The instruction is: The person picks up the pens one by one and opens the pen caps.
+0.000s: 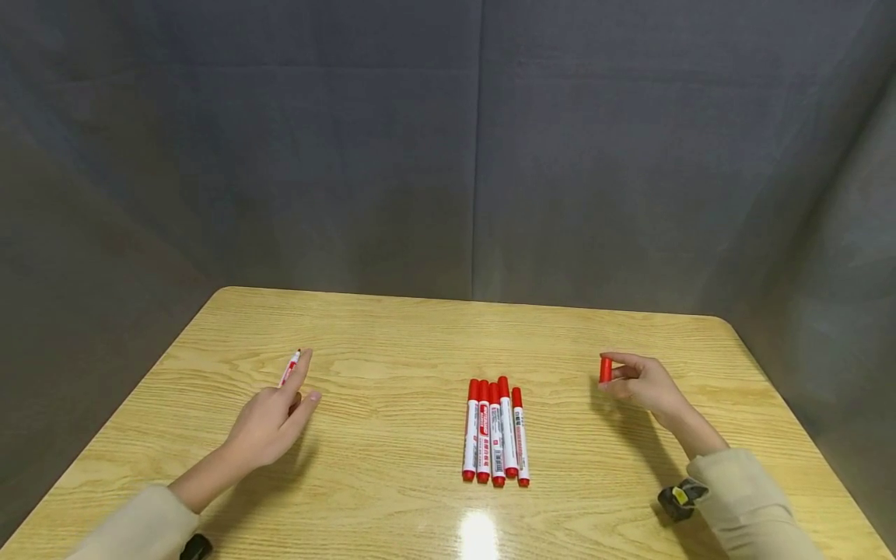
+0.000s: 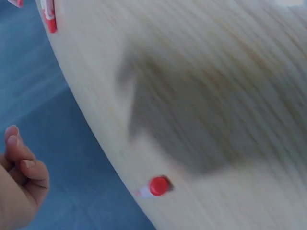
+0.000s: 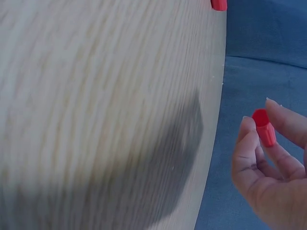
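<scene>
My right hand (image 1: 644,383) is raised above the right side of the table, pinching a red marker cap (image 1: 605,369) between fingertips and thumb. Its hollow end shows in the right wrist view, where the cap (image 3: 266,130) is held near the fingertips. Over on the left, my left hand (image 1: 276,424) hovers with index finger and thumb extended, the other fingers bent. Just beyond its index finger is an uncapped red marker (image 1: 288,370), partly hidden by that finger. The left wrist view has this marker (image 2: 159,186) on the table, apart from the hand (image 2: 24,179).
Several capped red whiteboard markers (image 1: 484,432) lie side by side in the middle of the wooden table (image 1: 392,342). A grey curtain (image 1: 336,171) hangs behind the far edge. A black device (image 1: 679,500) is strapped at the right wrist.
</scene>
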Demonstrator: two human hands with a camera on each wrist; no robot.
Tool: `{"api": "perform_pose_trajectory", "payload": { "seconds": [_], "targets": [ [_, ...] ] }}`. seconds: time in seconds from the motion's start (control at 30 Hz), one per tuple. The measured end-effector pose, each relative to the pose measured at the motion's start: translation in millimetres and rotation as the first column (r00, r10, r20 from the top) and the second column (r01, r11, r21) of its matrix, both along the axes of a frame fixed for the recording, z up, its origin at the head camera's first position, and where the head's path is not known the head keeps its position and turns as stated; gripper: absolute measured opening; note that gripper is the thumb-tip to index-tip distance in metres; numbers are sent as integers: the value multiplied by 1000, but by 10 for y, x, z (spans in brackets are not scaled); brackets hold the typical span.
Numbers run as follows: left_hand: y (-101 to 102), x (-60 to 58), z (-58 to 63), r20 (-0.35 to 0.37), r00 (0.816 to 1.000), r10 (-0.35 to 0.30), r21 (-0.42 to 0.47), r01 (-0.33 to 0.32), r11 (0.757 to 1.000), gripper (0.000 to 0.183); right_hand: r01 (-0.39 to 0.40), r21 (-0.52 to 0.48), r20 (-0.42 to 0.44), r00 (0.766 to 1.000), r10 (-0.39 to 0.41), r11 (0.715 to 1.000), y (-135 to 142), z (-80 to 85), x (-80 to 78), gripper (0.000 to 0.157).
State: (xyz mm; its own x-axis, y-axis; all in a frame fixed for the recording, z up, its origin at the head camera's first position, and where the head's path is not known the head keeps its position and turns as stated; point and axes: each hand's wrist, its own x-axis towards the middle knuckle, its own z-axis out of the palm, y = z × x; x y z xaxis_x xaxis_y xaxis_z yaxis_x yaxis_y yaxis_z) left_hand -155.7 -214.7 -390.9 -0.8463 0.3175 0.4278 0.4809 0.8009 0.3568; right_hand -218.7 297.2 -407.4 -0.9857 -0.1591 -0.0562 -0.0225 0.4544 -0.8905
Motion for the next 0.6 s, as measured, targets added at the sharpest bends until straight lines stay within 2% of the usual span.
{"api": "perform_pose_trajectory", "payload": {
  "seconds": [0.23,0.6],
  "targets": [
    [191,56,96,15,998,-59,42,58,997,54,-9,20,20,1000,8,1000,-6,-20,-25,62],
    [478,150,190,49,985,-163,73,159,984,55,-37,60,44,998,34,998,11,-78,-94,60]
  ]
}}
